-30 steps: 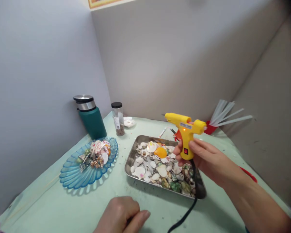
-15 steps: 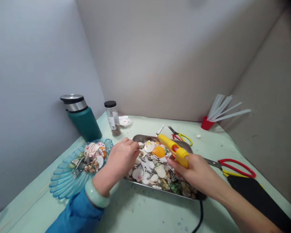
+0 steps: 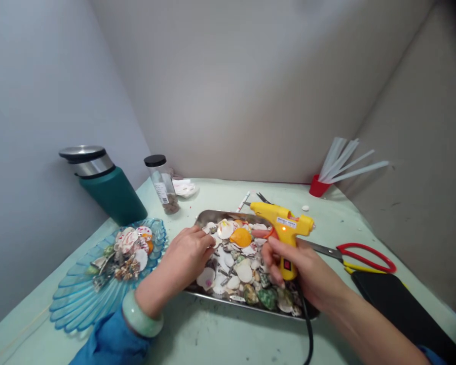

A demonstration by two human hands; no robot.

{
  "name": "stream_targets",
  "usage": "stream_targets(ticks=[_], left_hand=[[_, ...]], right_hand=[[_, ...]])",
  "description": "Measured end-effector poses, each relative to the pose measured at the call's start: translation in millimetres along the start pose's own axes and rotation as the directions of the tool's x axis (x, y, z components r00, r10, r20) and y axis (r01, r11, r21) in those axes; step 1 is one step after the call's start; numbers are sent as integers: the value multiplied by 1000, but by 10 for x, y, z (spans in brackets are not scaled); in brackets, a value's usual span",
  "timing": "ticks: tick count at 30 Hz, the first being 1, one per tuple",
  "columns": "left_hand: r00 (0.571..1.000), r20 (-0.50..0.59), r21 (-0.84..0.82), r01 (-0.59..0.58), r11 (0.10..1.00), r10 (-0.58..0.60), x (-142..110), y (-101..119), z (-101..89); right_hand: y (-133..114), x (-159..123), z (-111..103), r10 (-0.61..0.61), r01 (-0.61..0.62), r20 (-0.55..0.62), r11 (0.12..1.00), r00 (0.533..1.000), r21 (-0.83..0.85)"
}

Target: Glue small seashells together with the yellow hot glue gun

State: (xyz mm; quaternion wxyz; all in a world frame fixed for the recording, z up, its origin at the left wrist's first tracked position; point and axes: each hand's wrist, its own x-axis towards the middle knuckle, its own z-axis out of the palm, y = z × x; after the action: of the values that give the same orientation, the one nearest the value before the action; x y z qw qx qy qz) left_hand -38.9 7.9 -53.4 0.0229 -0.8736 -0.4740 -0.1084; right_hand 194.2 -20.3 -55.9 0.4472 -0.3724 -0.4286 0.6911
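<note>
My right hand [image 3: 302, 268] grips the handle of a yellow hot glue gun [image 3: 283, 225], held upright over a metal tray [image 3: 251, 306] full of mixed seashells [image 3: 243, 271]; its nozzle points left and its black cord [image 3: 307, 329] trails toward me. My left hand [image 3: 186, 253], with a pale green bangle at the wrist, reaches into the tray's left side with fingers curled down among the shells; what they hold is hidden.
A blue glass dish [image 3: 76, 299] with shells stands left of the tray. Behind are a teal flask [image 3: 106, 185] and a clear jar [image 3: 162, 183]. Red-handled scissors [image 3: 359, 253] and a black object [image 3: 399, 309] lie to the right; a red cup of glue sticks [image 3: 319, 185] stands at the back.
The glue gun has been raised from a tilted pose to upright over the tray. My left hand stays among the shells. The view has shifted slightly right.
</note>
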Motion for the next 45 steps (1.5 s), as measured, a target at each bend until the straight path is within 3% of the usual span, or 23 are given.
stream_targets(ticks=[2,7,14,34,41,45], left_hand=[[1000,-11,-22,3,1000,-3,-3,-24,23],[999,-46,-45,-6,999,4,-8,-100,63],[997,13,-28,-79,996,80,-24,-138,119],[994,104,64,-43,997,36,-53,-112,126],[995,94,30,27,999,-29,-50,-121,83],[984,175,-64,-9,998,20,-53,-116,-24]], right_hand=[[43,38,-43,9,-5,-60,997,998,73],[147,83,-88,57,-49,-67,992,996,115],[149,78,-38,-23,12,-152,998,988,-67],[178,78,-71,-57,33,-138,985,989,-170],[179,82,-76,-48,22,-146,984,988,-175],[170,86,-56,-61,32,-152,983,987,-183]])
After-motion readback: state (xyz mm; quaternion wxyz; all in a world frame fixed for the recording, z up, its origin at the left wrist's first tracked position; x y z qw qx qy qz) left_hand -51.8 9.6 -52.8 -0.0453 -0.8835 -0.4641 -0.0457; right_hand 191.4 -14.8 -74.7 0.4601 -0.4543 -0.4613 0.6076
